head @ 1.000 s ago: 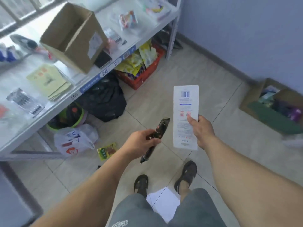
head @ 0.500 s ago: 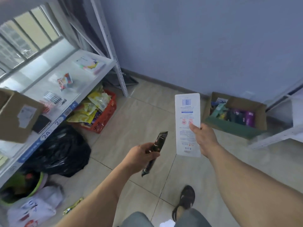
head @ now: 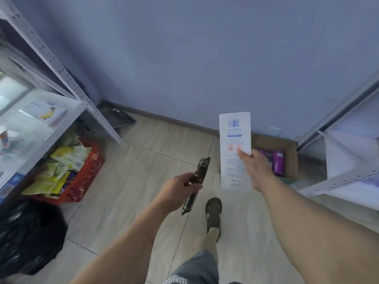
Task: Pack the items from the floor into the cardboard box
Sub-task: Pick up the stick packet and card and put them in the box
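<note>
Tiled floor [head: 143, 181] meets a blue wall, with metal shelving [head: 61, 70] at left and more shelving at right. Left hand [head: 180, 187] grips a dark, narrow snack packet [head: 197, 182], fingers curled round its middle, packet tilted. Right hand [head: 255, 171] pinches a long white card package [head: 235, 150] by its right edge, barcode uppermost, held upright. Cardboard box [head: 274, 143] sits on the floor against the wall, partly behind the card package, purple packs inside. Red basket [head: 86, 173] of yellow sachets stands under the left shelving, a black bag [head: 28, 234] near it.
</note>
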